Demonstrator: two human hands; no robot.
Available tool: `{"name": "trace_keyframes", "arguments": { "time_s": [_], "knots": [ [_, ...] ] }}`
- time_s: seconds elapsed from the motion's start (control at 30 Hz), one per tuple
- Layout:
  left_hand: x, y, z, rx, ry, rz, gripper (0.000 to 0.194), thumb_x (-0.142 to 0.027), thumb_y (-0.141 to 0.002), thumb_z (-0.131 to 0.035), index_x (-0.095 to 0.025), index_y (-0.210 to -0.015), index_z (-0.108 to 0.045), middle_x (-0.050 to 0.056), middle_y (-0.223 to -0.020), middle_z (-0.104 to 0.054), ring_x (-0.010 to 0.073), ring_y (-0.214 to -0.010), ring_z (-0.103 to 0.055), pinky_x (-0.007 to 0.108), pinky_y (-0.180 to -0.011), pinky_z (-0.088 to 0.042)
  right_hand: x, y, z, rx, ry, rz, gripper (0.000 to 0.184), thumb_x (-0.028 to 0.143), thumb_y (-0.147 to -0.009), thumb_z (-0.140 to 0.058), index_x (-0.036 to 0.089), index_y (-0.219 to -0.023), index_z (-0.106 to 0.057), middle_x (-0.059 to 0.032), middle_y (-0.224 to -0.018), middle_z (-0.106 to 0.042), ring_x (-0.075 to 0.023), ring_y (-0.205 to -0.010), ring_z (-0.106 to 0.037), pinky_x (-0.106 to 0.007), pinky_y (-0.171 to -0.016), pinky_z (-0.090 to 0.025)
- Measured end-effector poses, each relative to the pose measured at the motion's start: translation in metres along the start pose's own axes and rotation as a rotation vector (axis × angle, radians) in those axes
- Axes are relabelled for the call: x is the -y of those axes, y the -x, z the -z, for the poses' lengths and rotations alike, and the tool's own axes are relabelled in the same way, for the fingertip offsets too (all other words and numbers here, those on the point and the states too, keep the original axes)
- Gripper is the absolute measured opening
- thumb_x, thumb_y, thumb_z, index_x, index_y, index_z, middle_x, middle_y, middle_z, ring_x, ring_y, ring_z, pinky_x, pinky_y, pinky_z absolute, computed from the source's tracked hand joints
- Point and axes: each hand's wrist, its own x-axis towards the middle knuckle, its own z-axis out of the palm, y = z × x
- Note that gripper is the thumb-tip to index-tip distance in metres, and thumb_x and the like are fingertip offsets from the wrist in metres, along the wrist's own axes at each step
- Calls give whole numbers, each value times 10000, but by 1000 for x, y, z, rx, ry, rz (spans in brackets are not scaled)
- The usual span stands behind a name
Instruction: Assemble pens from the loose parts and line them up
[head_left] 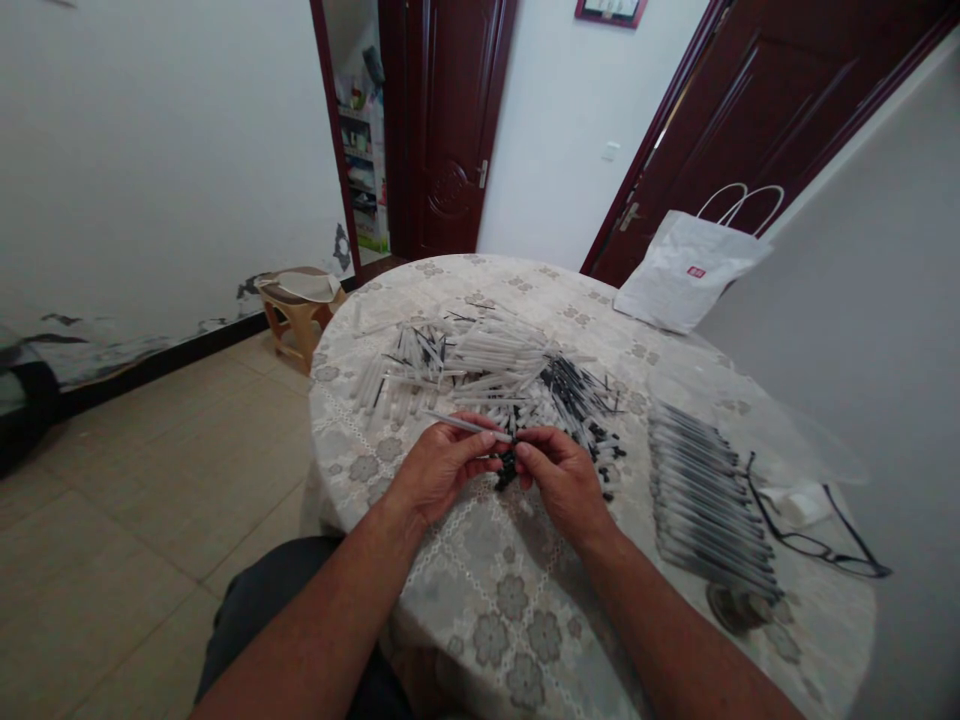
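Observation:
Over the near edge of a loose pile, my left hand point(446, 458) pinches a slim whitish pen barrel point(459, 423) between thumb and fingers. Its far end points up and to the left. My right hand point(559, 478) is closed at the barrel's other end, where a small black piece point(514, 440) shows between the fingertips; I cannot tell how it is joined. Beyond the hands lie many translucent white tubes point(495, 352), with thin black sticks point(574, 388) to their right. Small black pieces point(506, 478) lie below and beside my fingers.
Neat rows of pens with dark ends point(705, 490) lie on the right of the round, cloth-covered table point(517, 610). Eyeglasses point(806, 545) and a small round container point(735, 606) are beside them. A white paper bag point(682, 270) stands at the back right; a stool point(296, 310) is left.

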Motion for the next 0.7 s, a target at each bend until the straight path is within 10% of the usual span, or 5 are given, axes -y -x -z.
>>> {"name": "trace_keyframes", "arguments": {
  "time_s": [0.7],
  "knots": [
    [1, 3, -3, 24, -67, 9, 294, -234, -731, -874, -117, -934, -697, 118, -922, -774, 204, -837, -745, 282, -701, -614, 4, 8, 0, 4, 464, 196, 413, 456, -1042, -435, 203, -766, -610, -2, -657, -593, -150, -615, -551, -269, -573, -409]
  ]
}}
